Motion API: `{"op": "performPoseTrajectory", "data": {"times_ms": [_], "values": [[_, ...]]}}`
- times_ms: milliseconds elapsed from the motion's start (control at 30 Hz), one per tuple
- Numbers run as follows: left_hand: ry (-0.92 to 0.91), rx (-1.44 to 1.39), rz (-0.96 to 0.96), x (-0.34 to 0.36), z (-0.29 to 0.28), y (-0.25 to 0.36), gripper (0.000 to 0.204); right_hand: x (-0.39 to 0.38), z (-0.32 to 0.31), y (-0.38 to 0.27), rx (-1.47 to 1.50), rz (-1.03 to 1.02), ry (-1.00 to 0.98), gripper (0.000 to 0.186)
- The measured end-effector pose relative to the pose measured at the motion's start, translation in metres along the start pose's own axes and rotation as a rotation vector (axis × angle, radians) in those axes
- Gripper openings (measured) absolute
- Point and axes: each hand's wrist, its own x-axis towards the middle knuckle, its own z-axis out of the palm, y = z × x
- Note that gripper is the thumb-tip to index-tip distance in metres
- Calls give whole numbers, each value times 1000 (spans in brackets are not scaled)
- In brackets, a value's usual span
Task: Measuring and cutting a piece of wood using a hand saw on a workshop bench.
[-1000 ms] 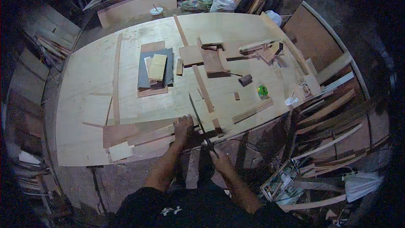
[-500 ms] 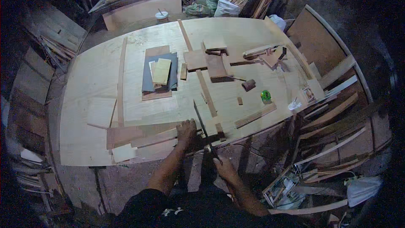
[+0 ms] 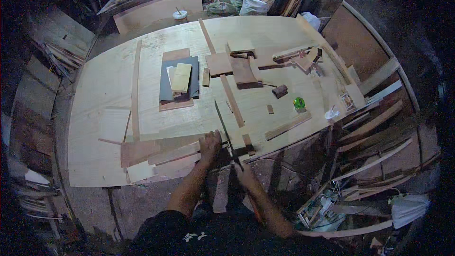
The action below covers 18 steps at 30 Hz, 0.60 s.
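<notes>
Head view: two hands at the near edge of one large plywood-topped table point(image 3: 102, 85), set apart from each other. Left hand point(image 3: 210, 146) was clamped down over one narrow wood strip point(image 3: 176, 154), close to the strip's right end. Right hand point(image 3: 245, 176), nearer and to the right, was closed round the grip of one handsaw point(image 3: 228, 135). Saw's long, dark blade pointed away to the far left, just right of the left hand; could not tell whether it touched the strip. One wide brown board point(image 3: 137, 152) lay on the strip's far side, one pale block point(image 3: 141, 172) at its left end.

Mid-table: one stack, comprising one brown panel point(image 3: 175, 54) at the bottom, one dark grey sheet point(image 3: 165, 87), and at least two pale pieces on top, the larger a yellowish block point(image 3: 181, 77).

Table's right half: one mallet point(image 3: 279, 91), handle pointing left; one green tape measure point(image 3: 299, 103) near it; one small brown block point(image 3: 270, 109); one longer batten point(image 3: 287, 126) by the near edge.

Far side, beyond the table: one white bucket point(image 3: 179, 15) with one stick in it, and one white sack point(image 3: 252, 4) to its right.
</notes>
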Motion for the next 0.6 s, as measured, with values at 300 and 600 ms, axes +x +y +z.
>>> {"op": "performPoseTrajectory", "data": {"times_ms": [300,600], "values": [[-57,5,-70,-1,-2,-4,30,-57,-36,-30,-92,-170,32,36],[94,69,-9,-6,5,-4,33,-4,-42,-78,133,25,-135,39]]}}
